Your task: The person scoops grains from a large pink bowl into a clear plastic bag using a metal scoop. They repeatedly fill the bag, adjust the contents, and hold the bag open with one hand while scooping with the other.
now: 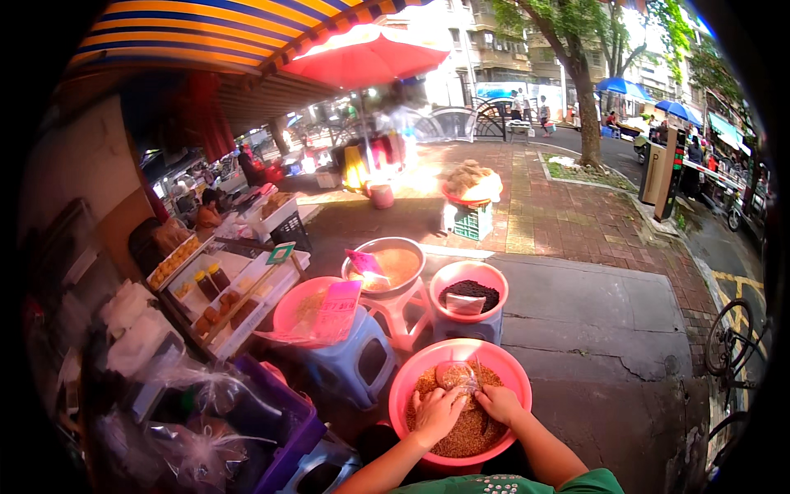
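Observation:
Before me is a pink plastic basin [521,376], filled with small brown grains [466,435]. Over the grain lies a clear plastic bag [457,374] with some grain in it; a pinkish round shape shows at its far side, too unclear to name. My left hand [437,412] comes from the near left, its fingertips on the bag's near edge. From the right, my right hand [498,404] pinches the bag's other side. A thin dark handle-like shape beside my right fingers is partly hidden by them.
Beyond stand a pink basin of dark grains [472,293], a metal bowl of tan grains [392,265] on a pink stool [401,315], and a pink basin [290,309] on a blue stool [345,358]. Left are a purple crate [290,432] and food trays [231,309].

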Motion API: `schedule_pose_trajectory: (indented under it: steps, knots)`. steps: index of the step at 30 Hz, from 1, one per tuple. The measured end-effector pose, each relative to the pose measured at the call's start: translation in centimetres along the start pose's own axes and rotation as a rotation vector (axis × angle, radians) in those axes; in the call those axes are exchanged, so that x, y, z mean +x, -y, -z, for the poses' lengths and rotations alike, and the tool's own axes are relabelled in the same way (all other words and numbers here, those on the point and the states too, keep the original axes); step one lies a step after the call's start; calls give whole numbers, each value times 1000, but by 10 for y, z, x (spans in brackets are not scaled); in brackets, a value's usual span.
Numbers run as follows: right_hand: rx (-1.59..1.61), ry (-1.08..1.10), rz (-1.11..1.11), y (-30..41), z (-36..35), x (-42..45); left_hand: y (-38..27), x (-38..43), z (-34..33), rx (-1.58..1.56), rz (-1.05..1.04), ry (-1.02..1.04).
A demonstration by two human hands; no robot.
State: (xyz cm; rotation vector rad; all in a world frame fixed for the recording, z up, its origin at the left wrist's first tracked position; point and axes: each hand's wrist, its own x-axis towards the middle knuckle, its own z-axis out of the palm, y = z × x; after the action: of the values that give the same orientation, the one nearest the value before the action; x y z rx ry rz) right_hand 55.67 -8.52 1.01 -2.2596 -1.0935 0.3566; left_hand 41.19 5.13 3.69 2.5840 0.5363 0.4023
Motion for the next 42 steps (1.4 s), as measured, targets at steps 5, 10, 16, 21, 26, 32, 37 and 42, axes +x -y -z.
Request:
schedule_pose_trajectory:
  steps: [5, 10, 16, 21, 26, 32, 37, 42]
  knots:
    - [21, -42, -26, 1, 4, -2, -4, 32, -3, 29, -98, -45]
    - [32, -61, -8, 4, -3, 3, 13, 49, -2, -242, -193, -198]
    - [4, -166, 16, -11, -1, -3, 19, 54, -6, -565, -11, -407]
    - [-31, -144, 13, -11, -5, -3, 46, 66, -23, -707, 94, -517]
    - [14, -65, 53, -14, -4, 0, 45, 60, -27, -773, 31, -359]
    - [40, -83, 11, -23, 3, -10, -29, 15, 17, -536, -62, -278]
    - [41, -93, 32, -19, 3, -10, 47, 4, -25, -719, 194, -421]
    - [15, -65, 16, -13, 11, -6, 72, 6, -37, -201, 147, 28]
